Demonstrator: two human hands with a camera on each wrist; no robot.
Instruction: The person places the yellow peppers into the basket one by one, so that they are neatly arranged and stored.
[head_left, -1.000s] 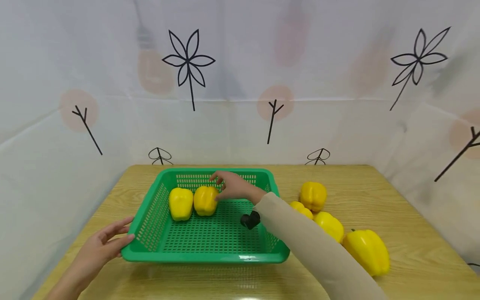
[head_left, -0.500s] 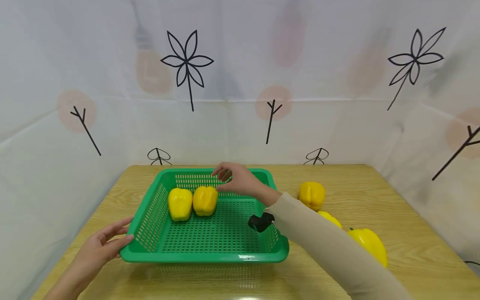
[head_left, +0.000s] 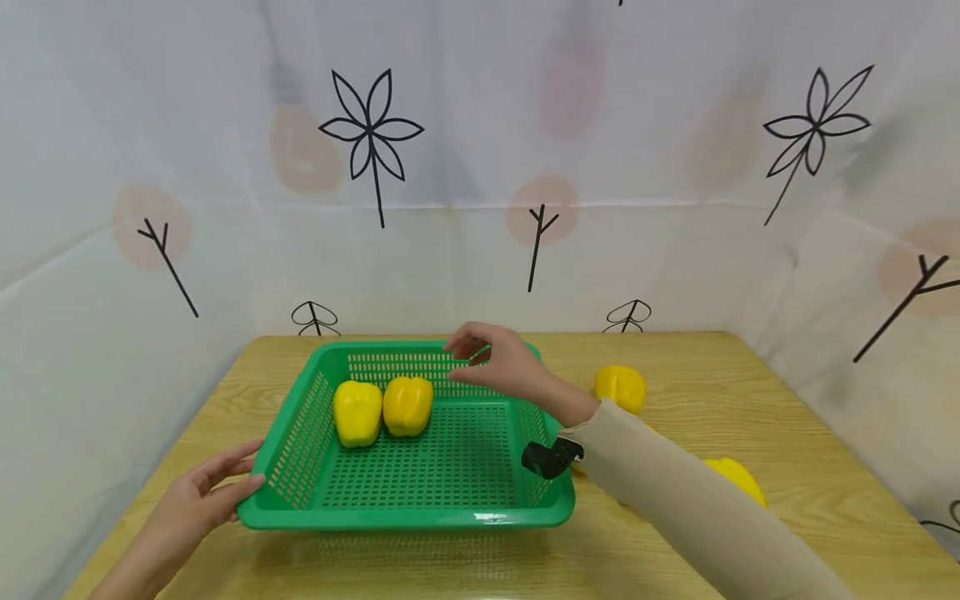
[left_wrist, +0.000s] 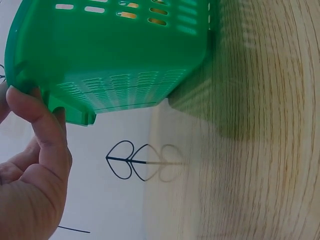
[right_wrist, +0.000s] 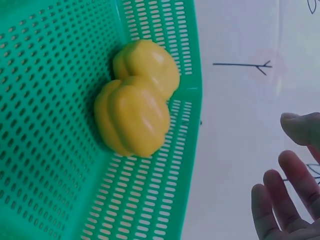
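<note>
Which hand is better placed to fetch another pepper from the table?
Probably the right hand: it holds nothing and is nearer the yellow peppers on the table, while the left hand holds the green basket at its left side.

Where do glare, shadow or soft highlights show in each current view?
Head: small white glare on the green basket's front rim; left wrist: a dark greenish patch, shadow or reflection, on the table beside the basket; right wrist: pale highlights on the nearer yellow pepper.

Beige sleeve point(head_left: 678, 492), black wrist camera point(head_left: 549, 459)
</note>
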